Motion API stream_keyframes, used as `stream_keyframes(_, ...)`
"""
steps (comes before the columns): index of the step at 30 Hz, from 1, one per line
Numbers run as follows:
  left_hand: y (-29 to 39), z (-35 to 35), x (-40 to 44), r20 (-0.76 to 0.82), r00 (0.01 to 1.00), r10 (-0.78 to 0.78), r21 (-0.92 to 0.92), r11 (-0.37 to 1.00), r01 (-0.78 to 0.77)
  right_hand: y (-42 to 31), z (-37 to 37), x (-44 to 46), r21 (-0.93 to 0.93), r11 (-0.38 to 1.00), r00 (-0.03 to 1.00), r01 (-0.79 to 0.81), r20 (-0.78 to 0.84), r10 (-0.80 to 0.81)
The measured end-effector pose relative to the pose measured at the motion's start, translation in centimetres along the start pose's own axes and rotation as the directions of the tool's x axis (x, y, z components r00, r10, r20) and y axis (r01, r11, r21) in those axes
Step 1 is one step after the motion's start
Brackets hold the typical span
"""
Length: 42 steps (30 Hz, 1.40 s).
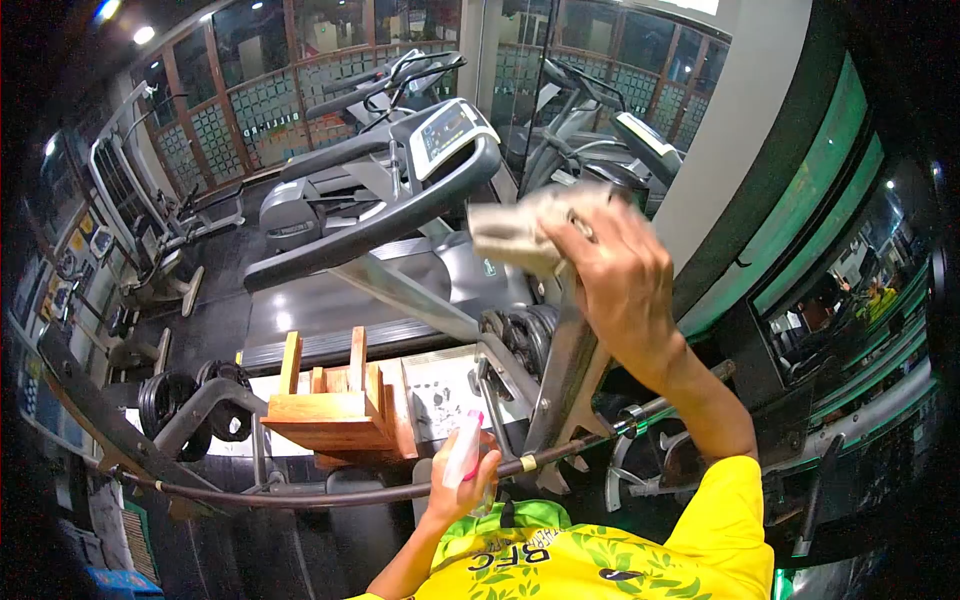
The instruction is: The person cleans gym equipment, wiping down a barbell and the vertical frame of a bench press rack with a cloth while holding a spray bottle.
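The right hand [622,288] grips a pale cloth [512,238]; the left hand [447,492] holds 1 bottle [463,457] near a long bar [385,494]

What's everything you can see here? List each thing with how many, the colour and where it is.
Cloth: one, off-white, in the right hand
Bottle: one, whitish with pink, in the left hand
Wooden stand: one, orange-brown, left of the bottle
Bar: one, dark, across the foreground
Weight plates: several, black, at both sides of the stand
Treadmill: at least one, black and grey, beyond the stand
Gym machines: several, grey and black, far left
Framed windows: several, brown frames, background
Pillar: one, pale grey, upper right
Ceiling lights: several, white, upper left
Shirt: one, yellow and green, bottom, worn
Right hand: one, centre-right, raised
Left hand: one, lower centre
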State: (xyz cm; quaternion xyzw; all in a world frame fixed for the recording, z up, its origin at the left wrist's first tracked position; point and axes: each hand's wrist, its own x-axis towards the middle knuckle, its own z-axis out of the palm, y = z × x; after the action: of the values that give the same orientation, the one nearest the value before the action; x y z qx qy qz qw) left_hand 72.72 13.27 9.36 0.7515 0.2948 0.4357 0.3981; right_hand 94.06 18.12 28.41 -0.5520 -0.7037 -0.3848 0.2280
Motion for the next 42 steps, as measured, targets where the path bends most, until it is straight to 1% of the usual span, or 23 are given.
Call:
stream_keyframes(1, -0.2, 0.2, 0.0, 0.001, 1.0, -0.003, 0.0, 1.0, 0.003, 0.4, 1.0, 0.6, -0.169, 0.982, 0.975, 0.085, -0.187, -0.116)
stream_keyframes(2, -0.6, 0.4, 0.1, -0.01, 1.0, 0.025, 0.004, 1.0, -0.025, 0.0, 1.9, 0.5, -0.227, 0.972, 0.993, 0.064, -0.082, -0.084)
stream_keyframes(3, -0.7, 0.6, 0.1, -0.02, 0.998, 0.053, 0.01, 0.999, -0.053, -1.0, 1.9, 0.1, -0.211, 0.977, 0.897, -0.024, 0.428, 0.115)
stream_keyframes(5, -0.1, 0.8, -0.1, -0.017, 1.0, -0.011, -0.052, 0.999, 0.01, -1.6, 5.7, -2.3, -0.271, 0.962, 0.662, 0.028, 0.726, 0.185)
stream_keyframes(7, -0.2, 0.9, -0.3, -0.007, 0.997, -0.073, -0.111, 0.991, 0.072, -2.3, 10.2, -8.1, -0.516, 0.783, 0.746, 0.348, 0.658, 0.103)
stream_keyframes(10, -0.9, 0.9, -0.3, -0.033, 0.999, -0.024, -0.055, 0.998, 0.023, -3.8, 9.8, -9.6, -0.435, 0.845, 0.651, 0.311, 0.745, 0.144)
stream_keyframes(13, -0.4, 0.5, -0.1, -0.09, 0.995, 0.031, -0.029, 0.999, -0.034, -3.8, 9.3, -11.4, -0.31, 0.927, 0.637, 0.211, 0.763, 0.111)
stream_keyframes(15, 0.6, -0.2, -0.1, -0.019, 0.99, -0.142, -0.121, 0.983, 0.138, -4.5, 8.9, -12.9, -0.286, 0.929, 0.644, 0.236, 0.762, 0.071)
stream_keyframes(17, 0.0, -0.3, -0.2, -0.032, 0.998, -0.045, -0.018, 0.999, 0.044, -5.6, 8.5, -15.0, -0.252, 0.927, 0.663, 0.279, 0.748, 0.004)
stream_keyframes(21, 0.3, -0.6, -0.3, -0.042, 0.995, -0.087, -0.131, 0.988, 0.081, -8.1, 10.9, -23.6, -0.012, 0.996, 0.666, 0.091, 0.744, -0.052)
stream_keyframes(23, -0.1, -0.7, -0.5, -0.022, 0.994, -0.11, -0.121, 0.987, 0.106, -8.4, 10.5, -24.3, 0.153, 0.987, 0.396, -0.041, 0.91, -0.125)
stream_keyframes(24, -0.9, -0.6, -0.5, -0.052, 0.999, 0.005, -0.017, 1.0, -0.006, -8.2, 11.0, -25.4, 0.199, 0.977, 0.525, -0.072, 0.841, -0.132)
stream_keyframes(26, -0.7, -0.5, -0.6, -0.065, 0.99, 0.123, 0.084, 0.99, -0.117, -7.0, 7.5, -20.4, 0.224, 0.964, 0.453, -0.146, 0.881, -0.136)
stream_keyframes(27, 0.2, -0.7, -0.6, -0.037, 0.999, -0.001, -0.002, 1.0, 0.001, -6.0, 5.8, -17.6, 0.244, 0.946, 0.381, -0.216, 0.912, -0.149)
stream_keyframes(30, 0.9, -0.5, -0.6, 0.015, 0.992, -0.124, -0.076, 0.989, 0.125, -3.6, 0.9, -11.4, 0.116, 0.957, 0.539, -0.265, 0.841, 0.047)
stream_keyframes(32, 0.6, -0.2, -0.6, 0.029, 0.991, -0.128, -0.065, 0.989, 0.13, -2.0, -1.9, -8.1, 0.148, 0.969, 0.895, -0.199, 0.43, 0.118)
stream_keyframes(34, -0.4, 0.5, -0.9, 0.029, 0.998, -0.061, -0.043, 0.997, 0.062, -0.9, -2.8, -5.5, -0.08, 0.994, 0.997, -0.081, -0.026, 0.079)
stream_keyframes(35, -0.3, 0.7, -1.0, 0.035, 0.997, -0.068, -0.043, 0.997, 0.069, -0.4, -3.1, -4.5, -0.175, 0.984, 0.998, -0.018, -0.056, 0.009)
stream_keyframes(37, -0.1, 1.0, -0.8, 0.053, 0.995, -0.086, -0.04, 0.995, 0.089, -0.1, -0.9, -6.1, -0.359, 0.933, 0.974, 0.01, 0.215, 0.072)
stream_keyframes(38, 0.2, 0.8, -0.7, 0.076, 0.994, -0.085, -0.037, 0.995, 0.088, -0.5, 0.1, -6.4, -0.273, 0.961, 0.907, -0.052, 0.391, 0.159)
stream_keyframes(39, 0.2, 0.9, -0.7, 0.078, 0.993, -0.083, -0.034, 0.996, 0.086, -0.1, 3.5, -8.6, -0.389, 0.921, 0.989, 0.003, 0.14, 0.056)
stream_keyframes(41, 0.1, 1.1, -0.6, 0.029, 0.999, 0.033, -0.014, 0.999, -0.032, -2.5, 3.5, -11.6, -0.357, 0.934, 0.858, 0.03, 0.488, 0.159)
stream_keyframes(42, 0.5, 1.0, -0.4, 0.018, 0.999, 0.033, -0.011, 0.999, -0.033, -3.8, 3.6, -13.2, -0.32, 0.947, 0.83, 0.011, 0.532, 0.17)
